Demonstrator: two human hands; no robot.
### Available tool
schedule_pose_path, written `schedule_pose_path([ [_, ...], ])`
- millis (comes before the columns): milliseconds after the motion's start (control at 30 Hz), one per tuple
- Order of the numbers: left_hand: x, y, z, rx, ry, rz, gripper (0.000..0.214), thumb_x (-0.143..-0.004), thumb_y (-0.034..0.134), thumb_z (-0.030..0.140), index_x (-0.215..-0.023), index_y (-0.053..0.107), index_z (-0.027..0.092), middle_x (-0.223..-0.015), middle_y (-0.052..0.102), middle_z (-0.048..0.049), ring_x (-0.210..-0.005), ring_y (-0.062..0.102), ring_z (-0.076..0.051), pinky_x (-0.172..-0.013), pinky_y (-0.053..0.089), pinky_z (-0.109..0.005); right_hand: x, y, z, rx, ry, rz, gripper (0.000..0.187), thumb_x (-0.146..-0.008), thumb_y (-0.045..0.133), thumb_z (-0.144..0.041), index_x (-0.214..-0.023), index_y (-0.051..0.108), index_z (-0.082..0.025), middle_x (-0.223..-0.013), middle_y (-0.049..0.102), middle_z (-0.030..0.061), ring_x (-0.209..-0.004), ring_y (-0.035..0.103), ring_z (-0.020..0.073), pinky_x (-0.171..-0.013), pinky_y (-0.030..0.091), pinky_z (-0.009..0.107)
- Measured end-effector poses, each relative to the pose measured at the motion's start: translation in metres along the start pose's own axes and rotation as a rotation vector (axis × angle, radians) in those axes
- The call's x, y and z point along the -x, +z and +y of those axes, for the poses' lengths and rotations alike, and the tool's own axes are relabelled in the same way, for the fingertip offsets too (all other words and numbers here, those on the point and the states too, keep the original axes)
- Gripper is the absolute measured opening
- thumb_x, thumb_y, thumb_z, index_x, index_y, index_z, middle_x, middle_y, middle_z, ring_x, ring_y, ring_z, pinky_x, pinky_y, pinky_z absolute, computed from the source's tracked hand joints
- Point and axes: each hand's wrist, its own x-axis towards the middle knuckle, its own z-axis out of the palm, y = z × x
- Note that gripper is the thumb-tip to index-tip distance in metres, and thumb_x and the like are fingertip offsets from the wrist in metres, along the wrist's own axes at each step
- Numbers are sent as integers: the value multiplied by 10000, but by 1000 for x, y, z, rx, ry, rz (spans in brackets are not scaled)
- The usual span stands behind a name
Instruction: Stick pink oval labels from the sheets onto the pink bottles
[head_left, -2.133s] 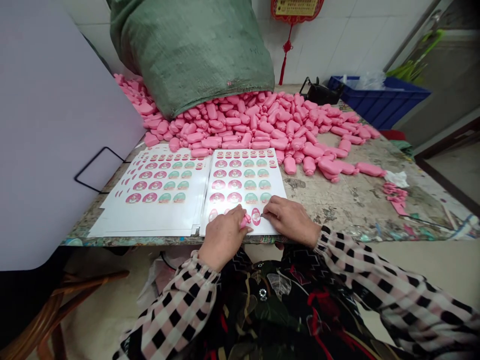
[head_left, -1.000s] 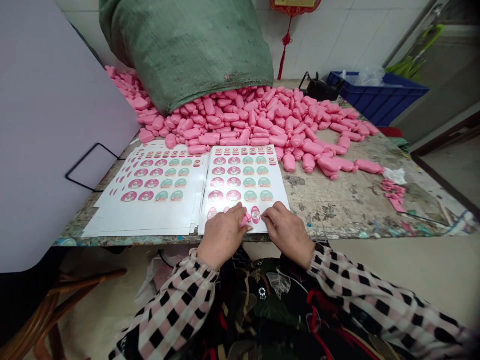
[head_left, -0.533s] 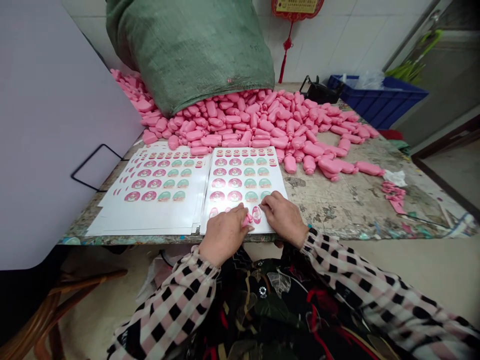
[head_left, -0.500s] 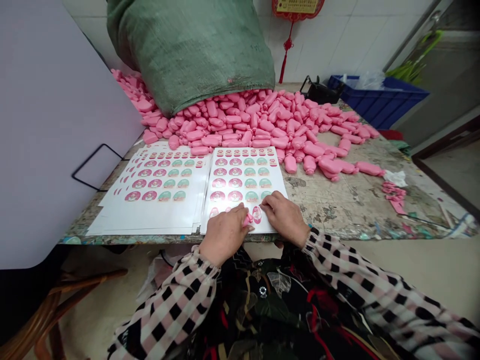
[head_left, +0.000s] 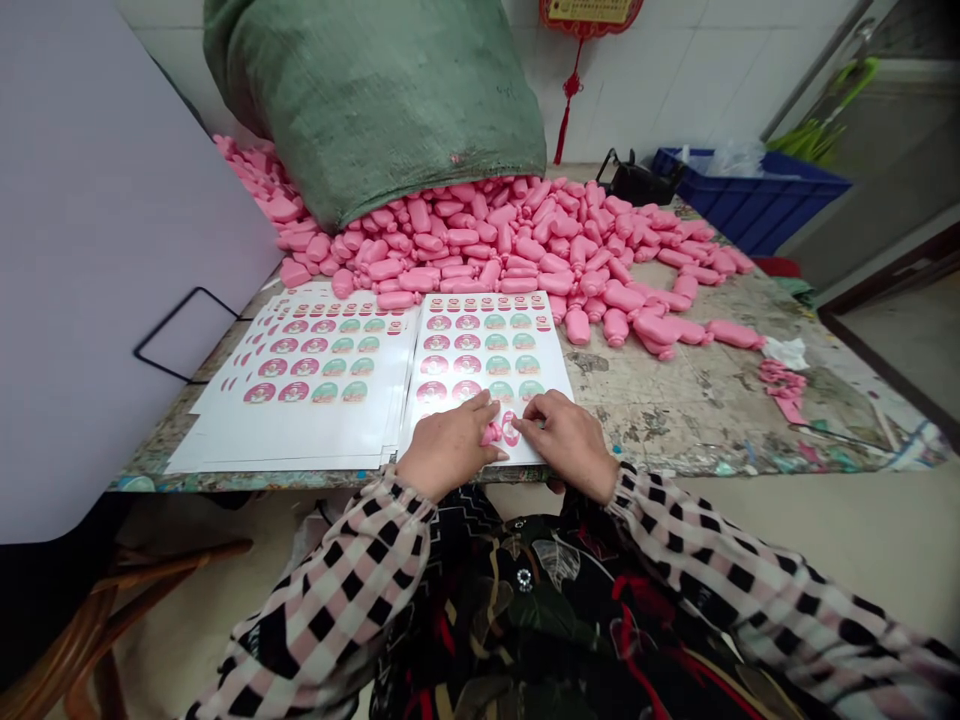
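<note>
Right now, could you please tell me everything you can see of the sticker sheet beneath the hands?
The sticker sheet is white, seemingly glossy paper, lying flat at the near edge of the table, with similar sheets to its left. Small red stickers line its far edge, then rows of rounded pink stickers and green stickers; a pink oval sticker shows near its front. The left hand, holding a pink bottle, covers part of it; the right hand is at the oval's edge.

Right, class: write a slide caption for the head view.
Left hand holding a pink piece, right hand at an oval sticker on a printed sheet, pink pieces heaped beyond.
</note>
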Motion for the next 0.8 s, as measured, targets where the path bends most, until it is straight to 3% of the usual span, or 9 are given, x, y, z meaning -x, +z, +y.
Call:
schedule_pose_path([
  [233, 0, -1, 3, 27, -14, -13, 586, -715, 633, 415, -1270, 467, 329, -1435, 359, -19, -1141, 510, -284, -832, 441, -377, 10, -8, -10, -73, 4, 123, 218, -832, 521, -411, -747, 592, -223, -789, 570, -4, -688, 523, 123, -581, 312, 247],
  [400, 4, 1, 2, 80, -21, 17, 580, -725, 623, 429, -1273, 467, 318, -1429, 370, -33, -1170, 483, -293, -871, 417, -398, 10, -7, 6, -277, 85, 198, 248, -800, 551, -444, -742, 604, -208, -795, 588, 7, -696, 530, 133, -615, 355, 252],
  [467, 9, 1, 3, 202, -47, 59, 560, -732, 616, 440, -1262, 483, 317, -1392, 426, -38, -1181, 469, -292, -916, 385, -417, 9, -4, 13, -378, 124, 191, 257, -772, 581, -450, -716, 601, -200, -768, 587, 2, -677, 521, 132, -608, 365, 252],
  [567, 19, 0, 8, 634, -140, 193, 514, -776, 542, 506, -1237, 511, 281, -1247, 559, -58, -1133, 498, -255, -940, 374, -399, 9, -7, 14, -549, 154, 214, 286, -741, 606, -471, -700, 594, -188, -726, 574, 0, -663, 508, 130, -592, 378, 250],
  [633, 23, 0, 15, 1065, -210, 230, 526, -809, 461, 552, -1216, 521, 224, -1063, 629, -82, -964, 572, -211, -835, 446, -342, 12, -13, 7, -639, 142, 224, 296, -740, 607, -480, -710, 591, -186, -710, 565, 1, -662, 504, 131, -578, 385, 248],
  [733, 22, 1, 28, 1663, -261, 155, 537, -821, 417, 577, -1160, 539, 179, -862, 617, -65, -676, 562, -125, -587, 470, -237, 16, -25, -10, -726, 95, 196, 279, -752, 605, -471, -723, 580, -195, -701, 557, -2, -649, 497, 127, -548, 390, 242],
  [800, 17, 3, 36, 1879, -300, 131, 489, -819, 440, 562, -1100, 565, 181, -880, 601, -55, -633, 537, -100, -522, 455, -210, 19, -30, -19, -754, 60, 171, 266, -755, 606, -464, -726, 572, -203, -699, 557, -4, -637, 496, 125, -523, 393, 237],
])
